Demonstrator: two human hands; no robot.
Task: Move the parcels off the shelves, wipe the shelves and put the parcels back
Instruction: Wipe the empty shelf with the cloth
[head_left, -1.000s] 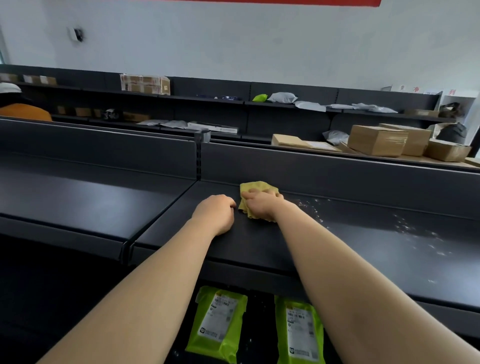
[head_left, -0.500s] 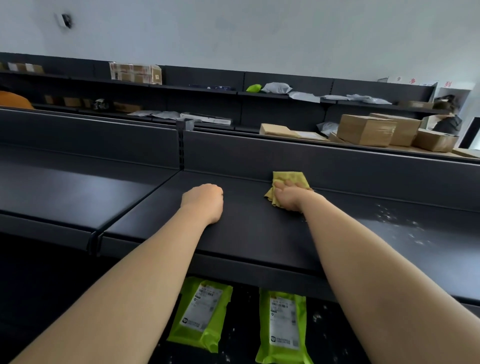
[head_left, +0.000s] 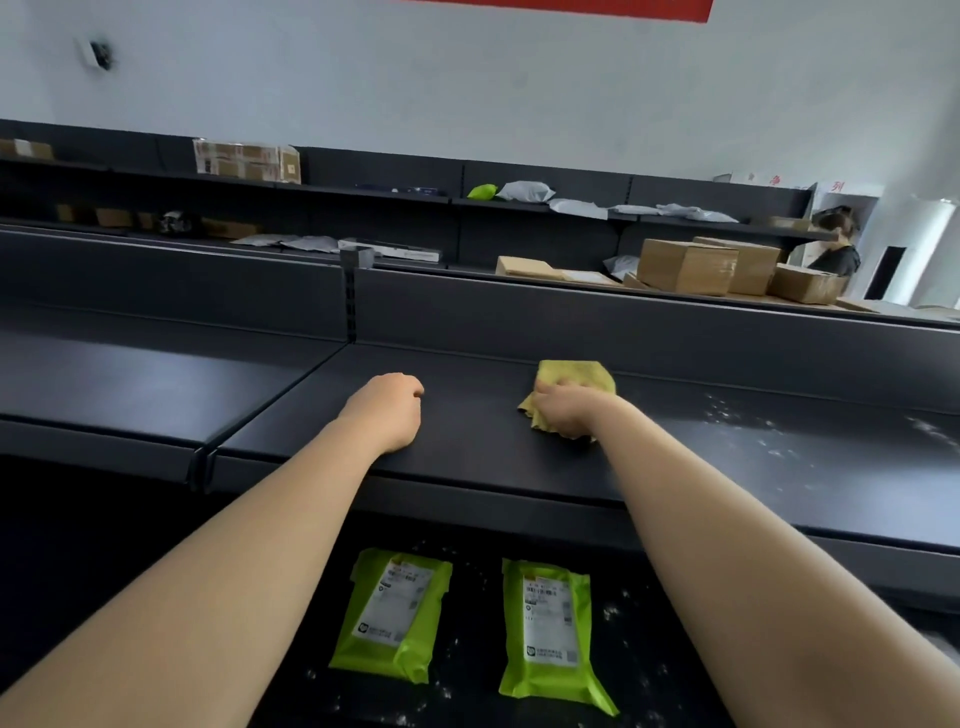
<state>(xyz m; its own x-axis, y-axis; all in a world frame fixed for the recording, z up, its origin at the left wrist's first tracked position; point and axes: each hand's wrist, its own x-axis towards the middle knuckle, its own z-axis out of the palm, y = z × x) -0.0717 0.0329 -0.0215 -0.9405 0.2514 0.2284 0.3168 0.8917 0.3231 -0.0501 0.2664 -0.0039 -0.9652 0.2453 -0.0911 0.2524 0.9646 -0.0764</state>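
Black shelf (head_left: 478, 431): left hand (head_left: 387, 410) curled, empty; fingers (head_left: 551, 389) of right hand (head_left: 569, 410), half hidden, clutch yellow cloth (head_left: 576, 371).

This was a parcel depot or pickup point. Long rows of dark metal shelving (head_left: 623, 332) ran across the room under a bare white wall (head_left: 467, 78). Cardboard boxes (head_left: 685, 265) sat towards the right end of the next row. Grey mailer bags (head_left: 524, 190) lay on the far shelves. Two green parcels (head_left: 392, 613) with printed shipping labels lay on the lower shelf (head_left: 467, 649).
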